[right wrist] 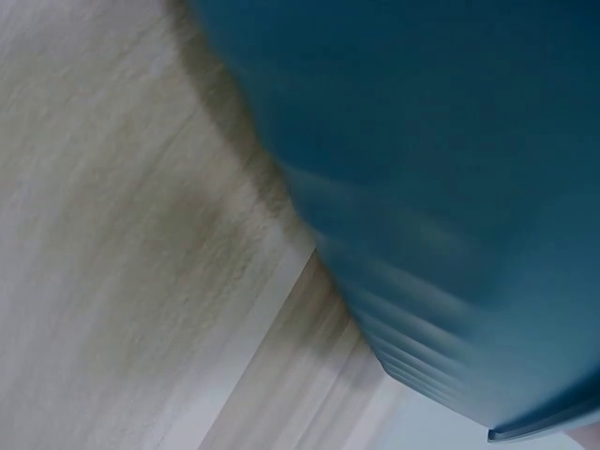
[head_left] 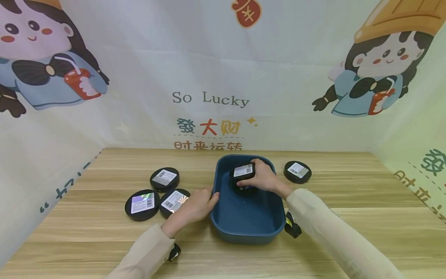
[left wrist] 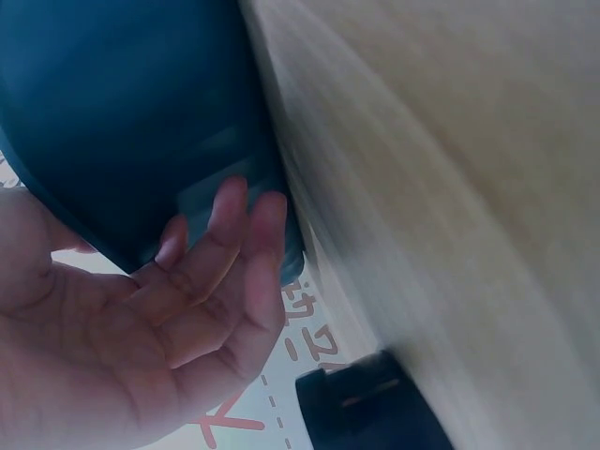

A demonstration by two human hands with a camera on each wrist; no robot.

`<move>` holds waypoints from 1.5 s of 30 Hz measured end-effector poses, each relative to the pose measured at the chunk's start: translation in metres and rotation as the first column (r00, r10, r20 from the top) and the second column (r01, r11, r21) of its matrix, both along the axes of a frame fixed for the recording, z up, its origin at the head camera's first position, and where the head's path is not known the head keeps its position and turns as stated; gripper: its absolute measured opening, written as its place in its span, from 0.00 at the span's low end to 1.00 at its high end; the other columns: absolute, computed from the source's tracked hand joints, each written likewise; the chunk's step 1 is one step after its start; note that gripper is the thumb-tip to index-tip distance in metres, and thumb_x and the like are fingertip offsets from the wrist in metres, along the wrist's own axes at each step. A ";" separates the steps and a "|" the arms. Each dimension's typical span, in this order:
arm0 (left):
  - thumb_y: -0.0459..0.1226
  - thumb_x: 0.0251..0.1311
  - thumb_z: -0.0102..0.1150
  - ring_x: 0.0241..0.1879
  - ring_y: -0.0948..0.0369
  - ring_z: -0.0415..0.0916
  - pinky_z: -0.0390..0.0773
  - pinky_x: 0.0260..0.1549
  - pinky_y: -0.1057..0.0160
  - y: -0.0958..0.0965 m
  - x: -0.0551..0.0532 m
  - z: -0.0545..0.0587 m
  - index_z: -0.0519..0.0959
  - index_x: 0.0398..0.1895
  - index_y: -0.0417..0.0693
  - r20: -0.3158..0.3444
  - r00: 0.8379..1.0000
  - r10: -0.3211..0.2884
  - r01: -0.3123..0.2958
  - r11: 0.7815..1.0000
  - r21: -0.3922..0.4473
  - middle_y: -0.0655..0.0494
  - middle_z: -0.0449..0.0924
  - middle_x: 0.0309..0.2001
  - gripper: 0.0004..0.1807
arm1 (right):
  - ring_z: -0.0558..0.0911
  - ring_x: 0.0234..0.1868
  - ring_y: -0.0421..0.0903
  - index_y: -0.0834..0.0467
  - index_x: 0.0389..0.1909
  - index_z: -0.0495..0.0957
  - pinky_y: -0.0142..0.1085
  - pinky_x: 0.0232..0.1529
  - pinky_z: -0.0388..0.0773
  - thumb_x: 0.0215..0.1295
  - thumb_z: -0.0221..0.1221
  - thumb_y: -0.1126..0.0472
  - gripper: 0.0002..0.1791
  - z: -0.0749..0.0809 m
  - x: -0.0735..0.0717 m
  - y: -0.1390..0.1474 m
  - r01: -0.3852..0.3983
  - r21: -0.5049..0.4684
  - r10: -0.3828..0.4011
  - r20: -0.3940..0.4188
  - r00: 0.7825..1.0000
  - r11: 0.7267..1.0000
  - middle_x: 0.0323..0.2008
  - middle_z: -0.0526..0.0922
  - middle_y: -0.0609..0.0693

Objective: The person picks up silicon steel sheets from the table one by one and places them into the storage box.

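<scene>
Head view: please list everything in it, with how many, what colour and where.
Blue rectangular open bin: one, blue, mid-table
Black round flat discs with pale labels: three, black, on the table left of the bin
Separate labelled black disc: one, black, on the table right of the bin
Held labelled black disc: one, black, at the bin's far part; what lies beneath is unclear
Wood-grain table: one, light brown, under the bin
Printed backdrop: count unclear, mostly white, behind and beside the table
Wrist devices: two, black, at the wrists
Sleeves: two, cream, on the forearms
Left hand: one, bare, at the bin's left rim
Right hand: one, bare, gripping the held disc
</scene>
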State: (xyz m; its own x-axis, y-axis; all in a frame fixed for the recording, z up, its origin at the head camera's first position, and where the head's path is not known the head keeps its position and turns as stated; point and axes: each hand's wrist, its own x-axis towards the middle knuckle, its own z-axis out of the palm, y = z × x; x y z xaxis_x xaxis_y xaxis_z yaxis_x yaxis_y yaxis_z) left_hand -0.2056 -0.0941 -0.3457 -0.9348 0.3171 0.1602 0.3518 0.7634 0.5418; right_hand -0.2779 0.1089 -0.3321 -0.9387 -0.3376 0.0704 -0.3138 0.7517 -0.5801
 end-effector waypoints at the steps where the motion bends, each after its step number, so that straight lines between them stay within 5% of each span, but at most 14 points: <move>1: 0.35 0.62 0.43 0.25 0.56 0.69 0.69 0.27 0.58 0.000 0.000 0.000 0.72 0.25 0.40 0.001 1.000 -0.001 0.001 1.000 0.001 0.49 0.72 0.23 0.11 | 0.75 0.43 0.54 0.74 0.58 0.56 0.44 0.46 0.70 0.43 0.67 0.50 0.48 0.000 0.001 0.000 0.003 0.002 -0.003 0.004 1.000 1.000 0.46 0.71 0.65; 20: 0.34 0.62 0.42 0.24 0.56 0.69 0.70 0.27 0.57 0.000 0.000 0.000 0.73 0.27 0.38 0.008 1.000 -0.010 0.010 1.000 0.003 0.47 0.74 0.25 0.11 | 0.73 0.41 0.54 0.76 0.55 0.59 0.45 0.44 0.69 0.39 0.69 0.52 0.48 -0.007 0.000 -0.004 -0.017 0.140 0.023 -0.041 0.999 0.990 0.43 0.70 0.64; 45: 0.35 0.62 0.42 0.24 0.56 0.68 0.69 0.26 0.58 0.000 -0.001 0.001 0.72 0.26 0.38 0.027 1.000 -0.001 0.001 1.000 0.007 0.49 0.71 0.23 0.11 | 0.71 0.49 0.59 0.75 0.59 0.54 0.47 0.50 0.66 0.42 0.68 0.49 0.51 -0.009 0.001 -0.003 -0.033 0.143 0.037 -0.024 0.999 0.989 0.52 0.67 0.68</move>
